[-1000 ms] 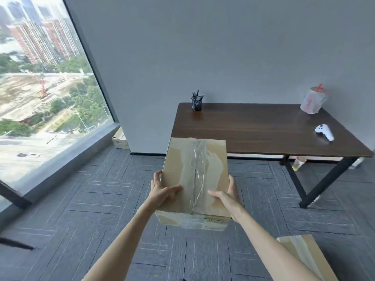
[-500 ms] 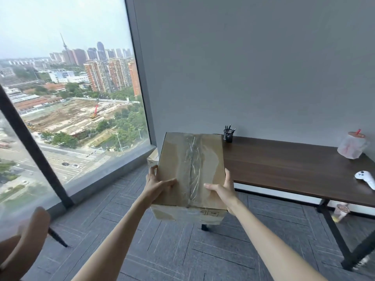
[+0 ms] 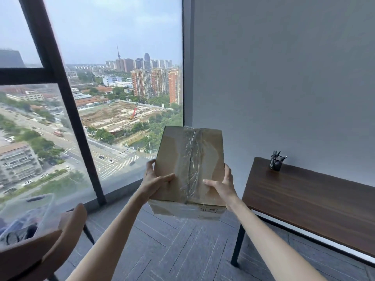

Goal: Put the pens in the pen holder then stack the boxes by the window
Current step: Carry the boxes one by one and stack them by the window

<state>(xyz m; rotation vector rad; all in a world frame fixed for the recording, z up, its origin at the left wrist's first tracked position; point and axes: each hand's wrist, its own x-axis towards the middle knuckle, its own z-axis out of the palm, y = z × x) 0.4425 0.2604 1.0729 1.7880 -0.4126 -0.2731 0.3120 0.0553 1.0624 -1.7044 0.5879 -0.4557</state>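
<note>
I hold a brown cardboard box (image 3: 188,165), sealed with clear tape, in the air in front of the window (image 3: 113,110). My left hand (image 3: 156,182) grips its left side and my right hand (image 3: 222,184) grips its right side, thumbs on top. A black mesh pen holder (image 3: 276,163) with several pens in it stands on the far left corner of the dark wooden table (image 3: 308,201) to my right. The box hides the floor by the window corner behind it.
A brown chair (image 3: 40,244) with a clear plastic bag (image 3: 24,218) on it stands at my lower left. A black window frame post (image 3: 67,102) meets the floor left of the box. Grey carpet tiles (image 3: 178,246) lie between chair and table.
My view has swung left and up toward the window. The box in both hands has moved with me, now level with the window corner. The table has slid to the right; the chair has come into view.
</note>
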